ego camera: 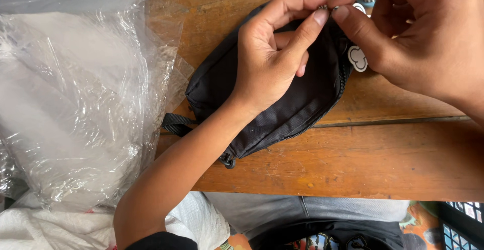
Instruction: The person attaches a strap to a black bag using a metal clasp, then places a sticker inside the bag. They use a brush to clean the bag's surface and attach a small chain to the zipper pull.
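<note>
A black pouch (272,96) is held flat on the wooden table (383,159) as a small metal zipper pull (327,8) is pinched at its top edge between the left hand (269,58) and right hand (423,33), fingers closed. The side zipper is seen shut; a white tag (357,58) hangs loose beside clear plastic bags (75,94).

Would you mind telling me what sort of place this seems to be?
Probably a small packing or assembly bench: a worn wooden table, a pile of clear plastic bags, and a black pouch being handled.
</note>
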